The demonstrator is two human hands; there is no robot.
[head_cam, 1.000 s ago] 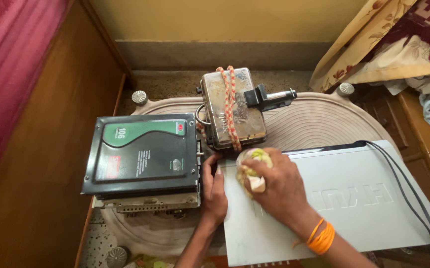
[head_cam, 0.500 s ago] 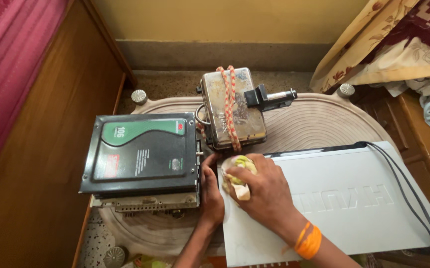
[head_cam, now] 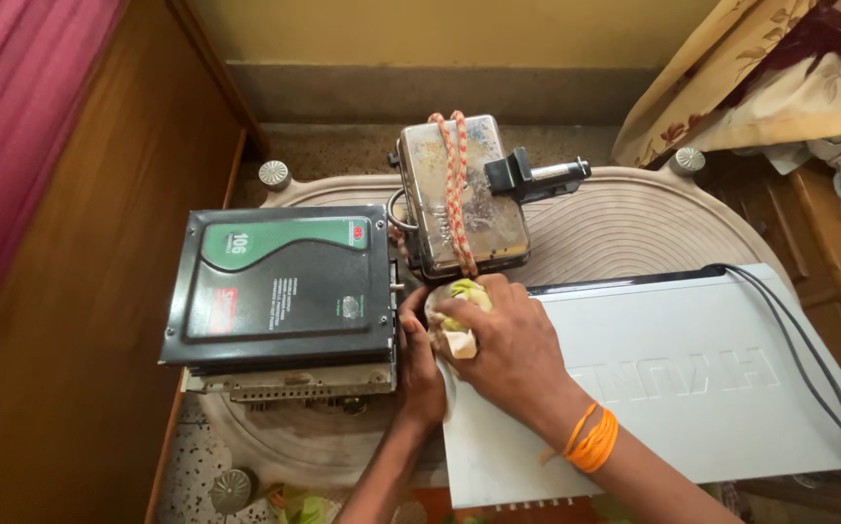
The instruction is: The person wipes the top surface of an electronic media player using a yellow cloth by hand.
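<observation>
— What was seen at the far left?
— A black box with a green panel [head_cam: 284, 286] was set on the oval mat [head_cam: 624, 233].

— And the hands?
— The left hand [head_cam: 418, 364] was laid flat along the near-left edge of the flat silver device [head_cam: 673, 378]. A crumpled cloth [head_cam: 456, 309] was gripped by the right hand [head_cam: 500, 344] and pressed on that device's corner, just below the rope-tied metal box [head_cam: 459, 194].

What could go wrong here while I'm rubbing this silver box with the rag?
The right hand presses the balled rag at the silver box's near corner, close to the rope-tied metal appliance; a wide stroke might knock it. The box overhangs the round mat, so pressure could tip it. Its black cables could snag.
</observation>
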